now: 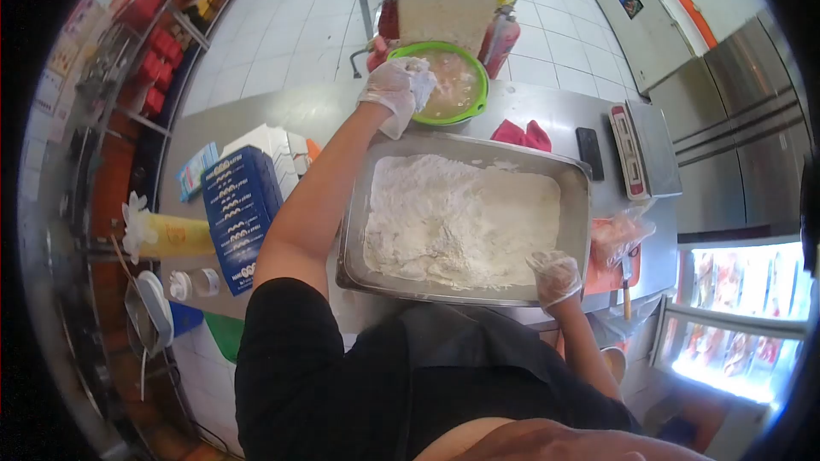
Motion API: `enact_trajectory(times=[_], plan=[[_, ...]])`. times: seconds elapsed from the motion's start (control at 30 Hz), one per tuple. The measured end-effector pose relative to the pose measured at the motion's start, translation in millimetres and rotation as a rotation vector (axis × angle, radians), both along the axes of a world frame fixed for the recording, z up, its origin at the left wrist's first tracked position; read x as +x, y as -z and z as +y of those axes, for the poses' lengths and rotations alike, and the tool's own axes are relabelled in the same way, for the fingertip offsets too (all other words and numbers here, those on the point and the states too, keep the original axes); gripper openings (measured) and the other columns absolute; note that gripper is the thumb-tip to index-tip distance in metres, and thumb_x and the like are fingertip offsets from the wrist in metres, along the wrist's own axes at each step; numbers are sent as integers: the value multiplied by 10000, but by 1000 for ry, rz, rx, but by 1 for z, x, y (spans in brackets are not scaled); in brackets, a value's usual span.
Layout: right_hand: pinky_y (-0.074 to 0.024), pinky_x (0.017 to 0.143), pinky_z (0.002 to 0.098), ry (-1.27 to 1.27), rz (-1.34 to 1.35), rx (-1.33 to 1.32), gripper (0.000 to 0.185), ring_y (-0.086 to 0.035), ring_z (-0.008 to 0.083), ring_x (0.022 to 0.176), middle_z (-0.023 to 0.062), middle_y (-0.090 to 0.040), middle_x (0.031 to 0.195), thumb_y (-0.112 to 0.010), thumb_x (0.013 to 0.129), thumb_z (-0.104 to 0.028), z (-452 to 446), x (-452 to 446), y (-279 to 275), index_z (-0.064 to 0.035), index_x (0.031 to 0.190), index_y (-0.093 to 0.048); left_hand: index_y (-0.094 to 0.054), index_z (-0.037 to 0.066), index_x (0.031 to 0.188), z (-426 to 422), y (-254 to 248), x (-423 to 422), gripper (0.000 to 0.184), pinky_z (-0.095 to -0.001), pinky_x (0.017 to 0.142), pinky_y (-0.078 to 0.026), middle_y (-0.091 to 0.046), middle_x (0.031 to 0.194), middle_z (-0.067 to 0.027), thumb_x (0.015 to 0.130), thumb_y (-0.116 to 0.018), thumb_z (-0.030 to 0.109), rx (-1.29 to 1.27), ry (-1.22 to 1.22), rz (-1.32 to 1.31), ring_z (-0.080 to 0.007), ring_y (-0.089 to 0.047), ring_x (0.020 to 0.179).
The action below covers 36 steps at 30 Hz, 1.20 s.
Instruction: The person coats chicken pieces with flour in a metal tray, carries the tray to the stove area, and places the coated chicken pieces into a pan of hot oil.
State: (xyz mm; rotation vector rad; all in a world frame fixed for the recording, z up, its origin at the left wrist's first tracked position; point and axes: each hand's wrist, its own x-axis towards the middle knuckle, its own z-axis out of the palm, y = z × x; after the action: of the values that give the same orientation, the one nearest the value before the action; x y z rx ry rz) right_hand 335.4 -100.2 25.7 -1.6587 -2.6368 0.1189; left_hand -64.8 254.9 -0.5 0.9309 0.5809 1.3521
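My left hand, in a clear glove coated with white flour, is over the left rim of a green-rimmed basin. Cloudy liquid with pale pieces fills the basin. Flour on the glove hides the fingers, so whether they hold anything cannot be made out. A deep metal tray lies close in front of my body, with a broad bed of flour inside. At its near right corner, my right hand, also gloved, touches the flour with fingers extended and nothing visible in them.
Blue boxes and a plastic jar stand on the left. A red cloth, phone and scale lie beyond the tray's right side. A knife rests by a bagged item on a red board.
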Motion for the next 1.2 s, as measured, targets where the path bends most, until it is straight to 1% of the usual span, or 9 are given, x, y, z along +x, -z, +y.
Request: enact_trajectory(times=[0.03,0.1,0.2,0.27,0.37,0.47,0.83,1.03,1.2], plan=[[-404,893,411,34,12,10,366,-551,282,1012,87,-624,1081,-507,744,-130,-9,3,1,-146,1089,-629,-541,118,786,3,-6,2,132,-317,584,-469,-548,752,-54,887,-484,182,-212,80,-300,-198,-571,657],[-390,926,415,93,42,37,396,-543,285,1051,86,-620,1121,-506,732,-129,-21,6,5,-150,1108,-629,-554,133,843,-14,-29,18,128,-324,626,-476,-563,769,-50,905,-474,211,-232,-39,109,-202,-579,677],[-386,939,424,147,62,85,399,-541,290,1064,87,-621,1135,-507,733,-145,-29,4,10,-174,1107,-644,-548,141,957,-4,-13,2,150,-306,701,-477,-579,791,-38,937,-435,237,154,-192,1234,-185,-588,718],[-386,944,429,163,30,116,395,-542,291,1068,88,-623,1139,-508,733,-153,-32,0,7,-196,1097,-658,-546,133,1011,6,-8,-9,183,-289,743,-470,-592,818,-26,954,-408,241,334,-203,1675,-164,-591,753],[-413,928,444,228,182,180,363,-564,299,1034,88,-636,1100,-537,718,-165,-31,-1,11,-208,1049,-678,-556,105,1054,16,-11,-19,231,-308,762,-465,-621,868,-40,958,-397,242,362,-125,1718,-182,-605,809],[-434,902,445,219,181,224,338,-581,295,999,80,-653,1055,-553,705,-155,-32,-4,7,-209,1005,-698,-581,85,1047,64,66,-56,252,-360,739,-476,-650,881,-72,944,-416,246,661,-183,1847,-235,-626,826],[-444,877,442,317,291,191,316,-587,301,960,86,-653,1043,-568,690,-152,-34,-2,14,-176,979,-694,-587,48,1122,-17,-52,-11,345,-393,788,-488,-640,1008,-202,891,-484,282,129,-264,1753,-332,-623,909],[-446,869,448,291,260,212,319,-591,299,952,83,-655,1039,-582,668,-171,-35,5,32,-155,968,-690,-601,29,1092,-4,-21,-7,341,-366,770,-499,-654,987,-179,881,-503,278,751,-237,2460,-273,-651,892],[-445,883,438,287,274,194,353,-593,287,967,75,-656,1046,-583,659,-185,-37,8,32,-175,995,-691,-663,20,966,-2,-35,14,329,-351,741,-503,-671,915,-149,875,-518,301,622,-25,2590,-261,-662,832]])
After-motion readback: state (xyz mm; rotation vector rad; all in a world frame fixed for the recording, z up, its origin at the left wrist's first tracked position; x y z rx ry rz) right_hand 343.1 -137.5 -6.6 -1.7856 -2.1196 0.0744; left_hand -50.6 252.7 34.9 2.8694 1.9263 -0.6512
